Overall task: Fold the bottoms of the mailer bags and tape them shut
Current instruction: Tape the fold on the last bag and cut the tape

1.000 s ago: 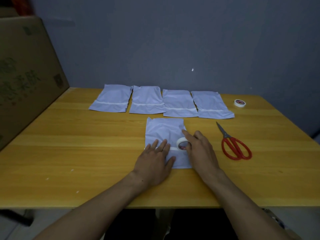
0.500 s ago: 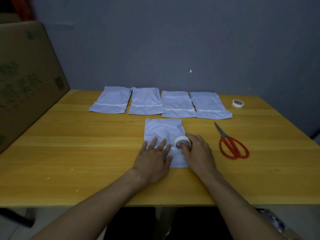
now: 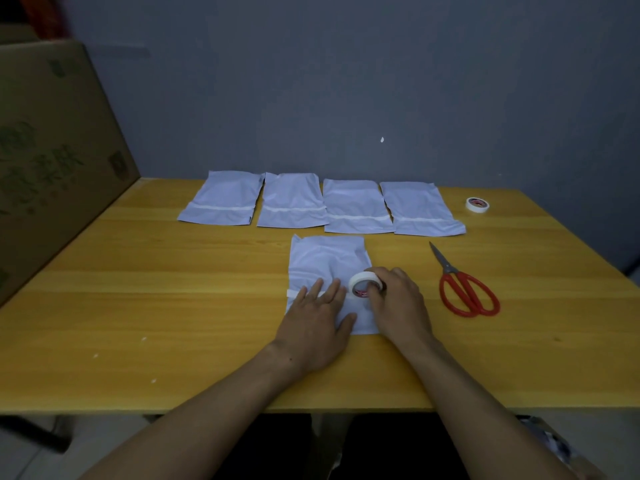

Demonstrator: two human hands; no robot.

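Note:
A pale mailer bag [image 3: 325, 261] lies flat in the middle of the yellow table [image 3: 173, 306], its bottom folded up toward me. My left hand [image 3: 317, 322] presses flat on the folded part, fingers spread over a strip of white tape that sticks out at the bag's left edge. My right hand [image 3: 398, 303] grips a white tape roll [image 3: 363, 282] standing on edge on the bag's right side. Several other bags [image 3: 322, 206] lie in a row at the back, each with a white tape line across its fold.
Red-handled scissors [image 3: 464, 289] lie to the right of my right hand. A second tape roll [image 3: 477, 204] sits at the back right. A large cardboard box [image 3: 52, 161] stands along the table's left edge. A grey wall is behind.
My right hand's fingers have curled round the tape roll and tipped it further up on edge. My left hand stays pressed on the fold.

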